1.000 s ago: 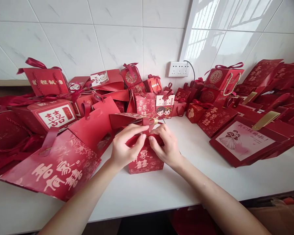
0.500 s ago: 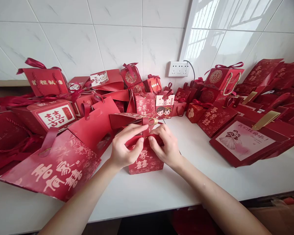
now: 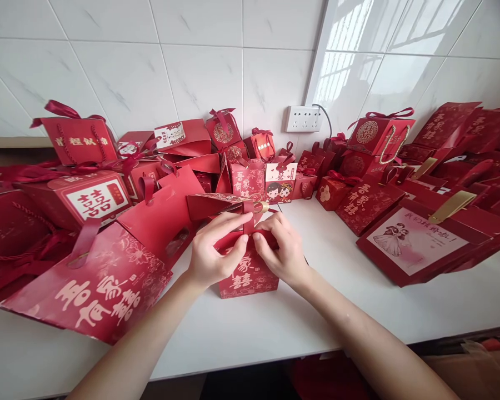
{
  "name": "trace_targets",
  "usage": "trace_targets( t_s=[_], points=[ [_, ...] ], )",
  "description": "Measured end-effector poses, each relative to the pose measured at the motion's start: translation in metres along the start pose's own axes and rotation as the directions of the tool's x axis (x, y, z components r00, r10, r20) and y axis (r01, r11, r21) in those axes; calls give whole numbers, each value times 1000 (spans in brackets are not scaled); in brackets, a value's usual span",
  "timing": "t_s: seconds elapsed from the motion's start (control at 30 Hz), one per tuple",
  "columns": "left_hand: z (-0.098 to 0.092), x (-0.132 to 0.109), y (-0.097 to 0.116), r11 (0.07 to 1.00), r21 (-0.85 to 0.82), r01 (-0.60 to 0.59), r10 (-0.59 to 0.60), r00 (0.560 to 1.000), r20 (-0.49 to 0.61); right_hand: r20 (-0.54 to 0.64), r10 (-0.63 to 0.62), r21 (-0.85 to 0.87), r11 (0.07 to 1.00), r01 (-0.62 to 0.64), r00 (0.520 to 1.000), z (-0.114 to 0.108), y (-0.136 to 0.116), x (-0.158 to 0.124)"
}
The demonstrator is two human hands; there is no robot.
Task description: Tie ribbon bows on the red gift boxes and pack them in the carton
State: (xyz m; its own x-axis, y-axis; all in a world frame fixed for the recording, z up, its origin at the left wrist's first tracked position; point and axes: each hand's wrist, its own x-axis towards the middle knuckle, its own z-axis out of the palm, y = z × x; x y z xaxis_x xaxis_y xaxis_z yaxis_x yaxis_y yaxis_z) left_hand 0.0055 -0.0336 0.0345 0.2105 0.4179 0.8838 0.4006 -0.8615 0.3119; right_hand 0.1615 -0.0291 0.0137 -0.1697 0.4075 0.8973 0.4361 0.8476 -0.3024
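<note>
A red gift box [image 3: 256,272] with pale Chinese lettering and flower print stands upright on the white table in front of me. A dark red ribbon loop [image 3: 248,214] rises from its top. My left hand [image 3: 216,247] is closed at the box's upper left edge, its index finger laid against the ribbon and its thumb on the front. Opposite it, my right hand [image 3: 279,244] pinches the upper right edge with curled fingers. Both thumbs nearly meet at the middle below the ribbon. What lies under the fingertips is hidden.
Red gift boxes [image 3: 87,200] are piled on the left, and more boxes [image 3: 416,233] crowd the right. A large box [image 3: 95,289] with lettering leans near my left forearm. Behind stand a tiled wall [image 3: 200,72] and a power socket [image 3: 303,119]. The white table [image 3: 308,328] ends at a front edge.
</note>
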Motion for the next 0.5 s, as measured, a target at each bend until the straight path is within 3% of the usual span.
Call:
trace_targets(
  t_s=[0.5],
  points=[
    [1, 0, 5, 994, 1, 107, -107, 994, -28, 11, 27, 28, 999, -27, 1000, 1, -1, 2]
  ],
)
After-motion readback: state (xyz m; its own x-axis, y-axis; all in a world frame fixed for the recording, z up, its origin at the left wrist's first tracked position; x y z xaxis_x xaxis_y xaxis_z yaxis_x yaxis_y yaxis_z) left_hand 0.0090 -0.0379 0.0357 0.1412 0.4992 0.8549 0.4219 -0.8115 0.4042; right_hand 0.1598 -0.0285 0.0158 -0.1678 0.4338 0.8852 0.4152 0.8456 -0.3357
